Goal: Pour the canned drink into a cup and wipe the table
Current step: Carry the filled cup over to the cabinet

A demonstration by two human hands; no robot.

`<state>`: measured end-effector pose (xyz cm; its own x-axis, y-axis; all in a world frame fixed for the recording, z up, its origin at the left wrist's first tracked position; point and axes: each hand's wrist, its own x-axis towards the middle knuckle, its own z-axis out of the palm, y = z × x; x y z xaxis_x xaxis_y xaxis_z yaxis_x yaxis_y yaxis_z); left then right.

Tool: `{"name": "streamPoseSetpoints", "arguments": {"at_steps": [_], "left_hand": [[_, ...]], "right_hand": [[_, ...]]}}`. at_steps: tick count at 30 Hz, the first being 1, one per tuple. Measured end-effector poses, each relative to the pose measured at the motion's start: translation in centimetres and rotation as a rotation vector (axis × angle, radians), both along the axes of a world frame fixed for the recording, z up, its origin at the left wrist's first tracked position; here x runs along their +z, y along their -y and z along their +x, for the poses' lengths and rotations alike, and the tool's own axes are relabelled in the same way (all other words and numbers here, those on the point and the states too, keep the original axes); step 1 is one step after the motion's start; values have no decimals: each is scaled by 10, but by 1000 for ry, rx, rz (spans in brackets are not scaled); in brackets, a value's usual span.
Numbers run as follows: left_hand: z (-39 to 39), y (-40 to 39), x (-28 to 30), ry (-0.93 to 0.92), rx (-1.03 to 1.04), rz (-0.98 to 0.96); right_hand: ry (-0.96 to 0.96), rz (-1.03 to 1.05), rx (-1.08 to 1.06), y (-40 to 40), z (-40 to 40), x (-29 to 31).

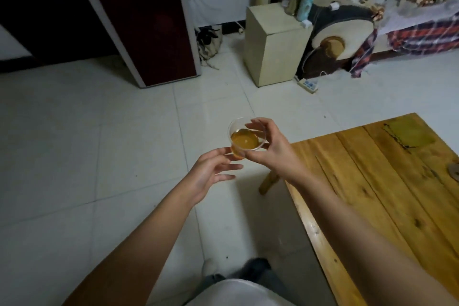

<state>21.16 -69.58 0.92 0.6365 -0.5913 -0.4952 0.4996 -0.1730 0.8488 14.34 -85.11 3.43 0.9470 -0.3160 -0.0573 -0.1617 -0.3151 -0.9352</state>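
A clear plastic cup (244, 138) partly filled with amber drink is held in the air over the tiled floor, left of the wooden table (387, 181). My right hand (268, 146) grips the cup by its rim and side with curled fingers. Just below and to the left of the cup, my left hand (211, 174) has relaxed, spread fingers, with the fingertips at the cup's lower edge. No can or cloth is in view.
A dark red cabinet (149, 32) stands at the back left and a cream box (273, 42) at the back centre. A power strip (308, 84) lies on the floor. A greenish patch (409, 134) marks the table's far end. My legs (248, 278) show below.
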Motion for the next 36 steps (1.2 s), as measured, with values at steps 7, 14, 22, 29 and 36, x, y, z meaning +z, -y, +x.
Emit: {"name": "streamPoseSetpoints", "arguments": {"at_steps": [7, 14, 22, 29, 36], "left_hand": [[8, -55, -9, -25, 135, -3], [20, -48, -12, -23, 181, -28], [47, -5, -6, 3, 218, -56], [91, 28, -10, -14, 203, -74], [180, 62, -19, -4, 117, -69]], "right_hand": [[-13, 10, 129, -47, 29, -10], [-7, -2, 171, -40, 50, -12], [11, 23, 174, 1, 81, -8], [-5, -2, 173, 34, 120, -8], [-14, -31, 109, 64, 195, -14]]}}
